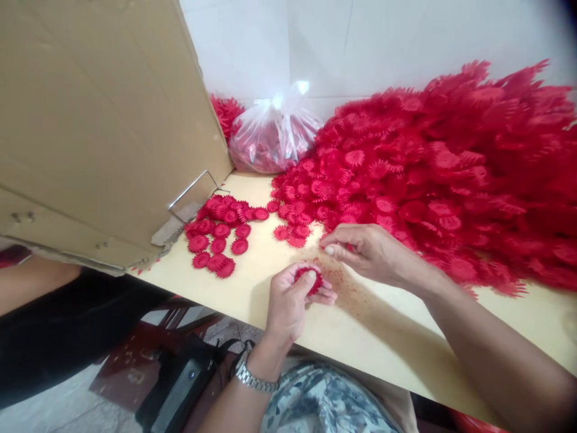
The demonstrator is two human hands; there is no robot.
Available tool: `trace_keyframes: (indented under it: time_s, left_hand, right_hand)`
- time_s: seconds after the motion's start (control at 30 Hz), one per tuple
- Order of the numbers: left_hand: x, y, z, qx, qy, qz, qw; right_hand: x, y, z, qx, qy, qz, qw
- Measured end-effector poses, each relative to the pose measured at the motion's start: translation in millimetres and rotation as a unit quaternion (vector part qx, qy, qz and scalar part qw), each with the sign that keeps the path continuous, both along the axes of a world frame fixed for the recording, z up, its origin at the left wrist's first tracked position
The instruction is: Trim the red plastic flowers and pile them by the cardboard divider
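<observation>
Cupping a red flower [309, 280] over the table [252, 288], your left hand [288, 300] closes around it, thumb on top. Your right hand [365, 249] pinches narrow at the edge of the big pile [428, 174]. A smaller cluster [219, 231] lies well left, by the cardboard [99, 120].

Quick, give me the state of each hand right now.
Left hand: closed around a red flower piece.
Right hand: fingers pinched together at the edge of the red flower pile; what it grips cannot be told.
</observation>
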State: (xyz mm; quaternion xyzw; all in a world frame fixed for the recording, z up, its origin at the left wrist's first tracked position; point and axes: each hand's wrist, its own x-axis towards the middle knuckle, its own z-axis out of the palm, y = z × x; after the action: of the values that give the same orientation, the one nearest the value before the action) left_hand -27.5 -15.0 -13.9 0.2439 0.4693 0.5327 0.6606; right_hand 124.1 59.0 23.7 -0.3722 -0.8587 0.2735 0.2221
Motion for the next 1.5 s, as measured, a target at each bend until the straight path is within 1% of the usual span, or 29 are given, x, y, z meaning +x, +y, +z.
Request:
trace_keyframes:
  time_s: [0.1, 0.17, 0.3, 0.4, 0.43, 0.47, 0.5, 0.53, 0.57, 0.6, 0.63, 0.67, 0.7, 0.73, 0.77, 0.8, 0.83, 0.87, 0.93, 0.97, 1.0, 1.03, 1.07, 1.13, 1.2, 1.3, 1.4, 1.5]
  left_hand:
    - [-2, 2, 0.4, 0.003, 0.025, 0.001, 1.000]
    - [-2, 4, -0.3, 0.005, 0.035, -0.001, 0.999]
    - [-4, 7, -2.8, 0.009, 0.063, -0.004, 0.998]
    - [-4, 7, -3.1, 0.010, 0.093, -0.006, 0.996]
    - [-5, 7, -2.6, 0.010, 0.095, -0.005, 0.995]
    - [-5, 6, -1.8, 0.008, 0.093, -0.005, 0.996]
    - [-6, 6, -0.8, 0.005, 0.087, -0.006, 0.996]
    - [-6, 7, 0.3, 0.001, 0.077, -0.007, 0.997]
    - [-6, 7, 1.5, -0.001, 0.062, -0.009, 0.998]
    - [-6, 8, 2.7, -0.001, 0.043, -0.012, 0.999]
    - [-6, 9, 3.8, 0.002, 0.023, -0.017, 1.000]
    - [-6, 10, 4.6, 0.005, 0.001, -0.023, 1.000]
    - [-5, 11, 5.1, 0.008, -0.019, -0.030, 0.999]
    - [-4, 12, 5.3, 0.010, -0.031, -0.036, 0.999]
    - [-3, 13, 5.2, 0.011, -0.035, -0.036, 0.999]
    - [-1, 14, 4.9, 0.013, -0.031, -0.030, 0.999]
    - [1, 16, 4.6, 0.015, -0.023, -0.021, 0.999]
    - [2, 17, 4.4, 0.018, -0.013, -0.013, 1.000]
    - [6, 19, 4.6, 0.019, 0.004, -0.007, 1.000]
    - [7, 20, 5.0, 0.019, 0.008, -0.009, 1.000]
    - [9, 21, 5.6, 0.020, 0.010, -0.012, 1.000]
    - [10, 21, 6.2, 0.023, 0.011, -0.014, 1.000]
    - [11, 22, 6.8, 0.025, 0.011, -0.016, 0.999]
    - [12, 21, 7.5, 0.032, 0.008, -0.020, 0.999]
    - [12, 21, 7.5, 0.040, -0.008, -0.032, 0.999]
    - [12, 19, 6.5, 0.056, -0.036, -0.045, 0.997]
    - [13, 18, 5.3, 0.065, -0.034, -0.035, 0.997]
    - [15, 17, 4.3, 0.057, -0.034, -0.024, 0.998]
  right_hand:
    - [-5, -4, -0.8, -0.098, 0.037, 0.045, 0.993]
    - [-9, -6, -1.7, -0.123, 0.046, 0.058, 0.990]
    - [-18, -11, -0.7, -0.068, 0.008, 0.074, 0.995]
    - [-24, -13, -0.1, -0.064, 0.014, 0.100, 0.993]
    - [-23, -12, -0.9, -0.059, 0.018, 0.087, 0.994]
    - [-22, -9, -2.3, -0.045, 0.017, 0.051, 0.998]
    - [-19, -4, -4.3, -0.014, 0.004, -0.007, 1.000]
    - [-14, 2, -6.5, 0.032, -0.021, -0.079, 0.996]
    - [-8, 10, -8.7, 0.087, -0.057, -0.150, 0.983]
    - [0, 17, -10.7, 0.141, -0.100, -0.209, 0.963]
    - [7, 24, -12.1, 0.187, -0.146, -0.250, 0.939]
    - [15, 30, -12.6, 0.222, -0.187, -0.274, 0.917]
    - [21, 35, -12.1, 0.245, -0.216, -0.284, 0.902]
    - [26, 37, -10.6, 0.255, -0.230, -0.288, 0.894]
    - [29, 38, -7.9, 0.257, -0.229, -0.290, 0.893]
    - [30, 36, -4.2, 0.251, -0.212, -0.287, 0.900]
    - [30, 33, 0.1, 0.229, -0.182, -0.274, 0.916]
    - [27, 29, 4.6, 0.188, -0.141, -0.247, 0.940]
    - [18, 18, 12.0, 0.066, -0.046, -0.160, 0.984]
    - [12, 13, 13.8, 0.001, -0.006, -0.108, 0.994]
    - [6, 8, 14.1, -0.056, 0.023, -0.064, 0.996]
    - [1, 3, 12.8, -0.097, 0.041, -0.036, 0.994]
    - [-4, 0, 10.3, -0.124, 0.051, -0.023, 0.991]
    - [-12, -3, 3.4, -0.158, 0.064, -0.020, 0.985]
    - [-14, -2, -2.4, -0.168, 0.071, -0.018, 0.983]
    - [-12, 2, -4.9, -0.150, 0.068, 0.006, 0.986]
    - [-11, 3, -3.7, -0.097, 0.060, 0.020, 0.993]
    - [-14, -1, -4.9, -0.013, 0.035, 0.006, 0.999]
